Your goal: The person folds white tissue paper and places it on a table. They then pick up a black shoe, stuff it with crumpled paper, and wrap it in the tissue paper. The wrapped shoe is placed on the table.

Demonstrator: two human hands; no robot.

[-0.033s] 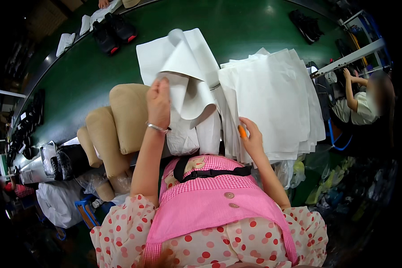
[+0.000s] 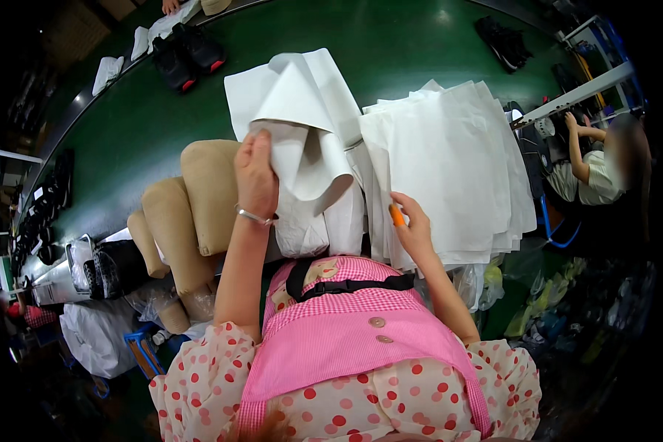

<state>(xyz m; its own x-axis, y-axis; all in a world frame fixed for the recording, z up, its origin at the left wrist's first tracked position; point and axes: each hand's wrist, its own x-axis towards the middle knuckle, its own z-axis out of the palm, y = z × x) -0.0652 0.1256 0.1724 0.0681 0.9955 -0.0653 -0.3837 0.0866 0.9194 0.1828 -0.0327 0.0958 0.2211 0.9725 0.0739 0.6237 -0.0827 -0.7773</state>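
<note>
My left hand [image 2: 257,177], with a bracelet at the wrist, pinches the near-left edge of a white paper sheet [image 2: 302,158]. The sheet is folded over and curls toward me, above more flat white paper [image 2: 249,96]. My right hand [image 2: 414,227] rests on the left side of a fanned stack of white paper [image 2: 456,162]. Its thumb wears an orange cover [image 2: 397,215], and a small gap shows between thumb and forefinger. Under the curled sheet, close to my apron, lie white crumpled paper bundles [image 2: 302,234].
Tan padded forms [image 2: 210,195] stand left of my left arm. On the green table [image 2: 125,110] are black shoes with red marks [image 2: 188,55] and another dark pair [image 2: 503,43]. A person [image 2: 600,169] sits at right beyond a metal frame. Plastic bags [image 2: 545,309] lie lower right.
My left hand has shifted slightly left and down, drawing the sheet's folded edge with it. The right hand has barely moved.
</note>
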